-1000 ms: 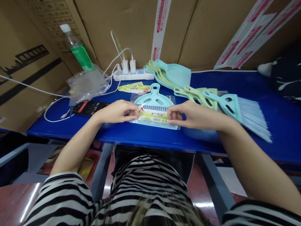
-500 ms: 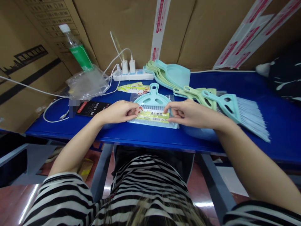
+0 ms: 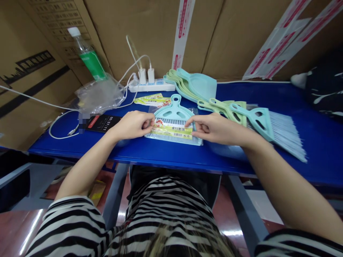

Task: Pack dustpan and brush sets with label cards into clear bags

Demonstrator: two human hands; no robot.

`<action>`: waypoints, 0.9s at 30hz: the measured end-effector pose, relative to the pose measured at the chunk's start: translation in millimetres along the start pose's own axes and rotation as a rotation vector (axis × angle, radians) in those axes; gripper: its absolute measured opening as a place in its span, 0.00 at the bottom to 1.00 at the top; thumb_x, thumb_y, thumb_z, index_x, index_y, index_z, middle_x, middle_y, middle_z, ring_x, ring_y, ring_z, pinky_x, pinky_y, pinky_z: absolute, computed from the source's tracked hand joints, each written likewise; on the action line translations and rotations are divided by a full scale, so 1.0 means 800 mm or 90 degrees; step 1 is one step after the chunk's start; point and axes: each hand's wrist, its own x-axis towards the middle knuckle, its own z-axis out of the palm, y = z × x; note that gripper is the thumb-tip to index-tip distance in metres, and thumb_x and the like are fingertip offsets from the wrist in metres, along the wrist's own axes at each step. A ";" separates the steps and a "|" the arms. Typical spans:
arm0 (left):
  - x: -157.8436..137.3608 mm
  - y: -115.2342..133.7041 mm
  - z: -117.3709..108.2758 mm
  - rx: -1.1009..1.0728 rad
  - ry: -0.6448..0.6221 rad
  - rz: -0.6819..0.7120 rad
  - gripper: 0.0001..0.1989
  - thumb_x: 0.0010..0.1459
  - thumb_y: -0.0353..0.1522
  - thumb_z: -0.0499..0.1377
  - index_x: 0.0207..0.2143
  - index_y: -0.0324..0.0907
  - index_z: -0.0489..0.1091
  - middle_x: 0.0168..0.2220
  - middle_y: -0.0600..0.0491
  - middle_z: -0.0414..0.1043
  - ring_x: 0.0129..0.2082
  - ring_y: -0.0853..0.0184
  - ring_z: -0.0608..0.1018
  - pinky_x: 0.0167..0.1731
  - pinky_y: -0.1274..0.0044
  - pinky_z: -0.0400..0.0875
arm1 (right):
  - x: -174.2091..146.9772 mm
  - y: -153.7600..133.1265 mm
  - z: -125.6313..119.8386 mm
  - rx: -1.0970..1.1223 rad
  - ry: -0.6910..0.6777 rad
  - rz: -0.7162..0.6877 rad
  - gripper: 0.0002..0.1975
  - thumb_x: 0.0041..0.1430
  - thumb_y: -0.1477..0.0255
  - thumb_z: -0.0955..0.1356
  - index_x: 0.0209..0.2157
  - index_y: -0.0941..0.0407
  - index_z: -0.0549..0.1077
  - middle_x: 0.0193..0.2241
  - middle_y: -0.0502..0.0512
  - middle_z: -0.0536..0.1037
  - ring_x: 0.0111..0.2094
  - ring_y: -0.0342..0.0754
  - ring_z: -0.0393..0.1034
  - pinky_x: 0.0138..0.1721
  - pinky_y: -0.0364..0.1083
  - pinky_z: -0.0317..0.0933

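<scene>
Now your yellow-green printed label lies across the light-blue plastic dustpan-and-brush set: curled left hand at the set's left, grip unclear; right hand, thumb and forefinger parted, at its right, apparently steadying both ends.

Left hand and right hand face inward, fingers bent.

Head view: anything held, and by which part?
Can't tell for sure: left hand is at the left end of the label over the bagged teal brush, right hand at the label's right end.
</scene>
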 end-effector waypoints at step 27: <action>0.002 -0.006 0.000 -0.063 -0.061 0.005 0.12 0.54 0.30 0.51 0.27 0.43 0.74 0.22 0.58 0.71 0.20 0.73 0.67 0.24 0.79 0.55 | 0.010 -0.007 0.009 -0.066 0.035 0.094 0.09 0.41 0.79 0.61 0.26 0.53 0.65 0.15 0.43 0.61 0.19 0.43 0.58 0.26 0.45 0.51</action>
